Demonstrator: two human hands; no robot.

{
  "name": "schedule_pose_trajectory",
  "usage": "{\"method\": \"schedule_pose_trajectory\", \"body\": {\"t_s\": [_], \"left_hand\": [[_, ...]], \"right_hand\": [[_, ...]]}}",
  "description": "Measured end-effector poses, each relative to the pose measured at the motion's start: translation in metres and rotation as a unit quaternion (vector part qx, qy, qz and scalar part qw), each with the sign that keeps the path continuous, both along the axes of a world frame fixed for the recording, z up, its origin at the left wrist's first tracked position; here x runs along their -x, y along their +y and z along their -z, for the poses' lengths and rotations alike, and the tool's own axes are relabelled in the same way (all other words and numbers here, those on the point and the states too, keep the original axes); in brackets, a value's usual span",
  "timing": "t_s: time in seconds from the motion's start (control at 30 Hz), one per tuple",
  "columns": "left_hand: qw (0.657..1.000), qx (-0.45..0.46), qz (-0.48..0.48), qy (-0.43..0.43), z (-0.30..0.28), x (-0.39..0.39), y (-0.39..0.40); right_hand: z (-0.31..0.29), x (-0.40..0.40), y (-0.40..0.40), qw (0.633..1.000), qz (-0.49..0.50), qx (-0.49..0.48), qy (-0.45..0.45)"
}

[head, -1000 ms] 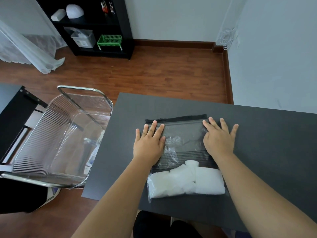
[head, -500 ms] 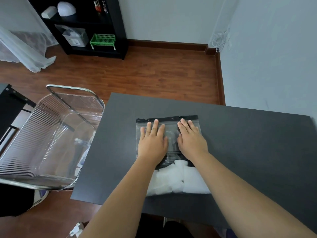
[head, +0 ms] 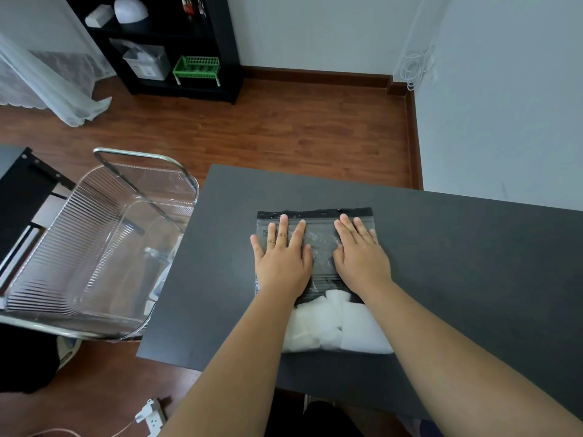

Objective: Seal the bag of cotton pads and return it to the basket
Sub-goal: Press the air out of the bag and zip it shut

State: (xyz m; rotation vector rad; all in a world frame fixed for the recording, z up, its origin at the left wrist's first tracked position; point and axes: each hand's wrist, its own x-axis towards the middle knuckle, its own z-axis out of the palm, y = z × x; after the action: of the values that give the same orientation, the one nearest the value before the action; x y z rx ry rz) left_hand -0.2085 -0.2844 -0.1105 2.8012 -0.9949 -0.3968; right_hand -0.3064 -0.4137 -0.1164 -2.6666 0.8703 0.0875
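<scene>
Head view
Left hand (head: 280, 257): flat, palm down, fingers straight and slightly spread, pressing on the left half of the bag; fingertips reach just short of the dark strip.
Right hand (head: 359, 250): flat too, fingers straight and close together, pressing on the right half of the bag, just beside the left hand with a narrow gap between the thumbs.
Bag (head: 318, 238): clear plastic, lying flat on the worktop under both palms; its dark strip (head: 315, 213) runs along the far edge, just beyond the fingertips. Whether the strip is closed all the way cannot be told.
Pads (head: 334, 329): white, bunched in the near end of the bag, behind the wrists and between the forearms.
Worktop (head: 473, 263): dark grey, carrying the bag; bare surface spreads to the right of the right hand.
Basket (head: 104, 247): clear ribbed plastic with a metal rim and handle, well left of the left hand, off the worktop's left edge; something pale lies inside, too unclear to name.
Shelf (head: 176, 42): black, far ahead and left of the hands, by the wall, holding a green crate (head: 197, 66) and a white box (head: 148, 63).
Floor (head: 252, 134): reddish wood, beyond the worktop; a white power strip (head: 151, 419) lies near the left forearm's elbow side.
</scene>
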Motion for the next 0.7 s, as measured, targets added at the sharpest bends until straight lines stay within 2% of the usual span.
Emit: {"method": "schedule_pose_trajectory", "body": {"t_s": [0.13, 0.4, 0.5, 0.6, 0.7], "left_hand": [[0.999, 0.010, -0.036, 0.003, -0.002, -0.013, 0.013], [0.997, -0.027, -0.070, -0.026, -0.010, -0.044, 0.050], [0.996, -0.040, -0.073, -0.035, -0.015, -0.045, 0.046], [0.992, -0.036, -0.117, -0.028, -0.024, -0.046, 0.037], [0.995, -0.008, -0.082, -0.050, -0.029, -0.029, 0.027]], "right_hand": [[0.000, 0.003, -0.002, 1.000, 0.005, 0.010, -0.009], [0.007, 0.005, 0.009, 1.000, 0.001, -0.001, -0.018], [0.005, 0.008, 0.001, 1.000, -0.009, -0.003, -0.019], [-0.001, 0.005, -0.003, 1.000, -0.026, -0.014, 0.001], [-0.008, 0.003, 0.004, 0.999, -0.026, -0.022, 0.002]]}}
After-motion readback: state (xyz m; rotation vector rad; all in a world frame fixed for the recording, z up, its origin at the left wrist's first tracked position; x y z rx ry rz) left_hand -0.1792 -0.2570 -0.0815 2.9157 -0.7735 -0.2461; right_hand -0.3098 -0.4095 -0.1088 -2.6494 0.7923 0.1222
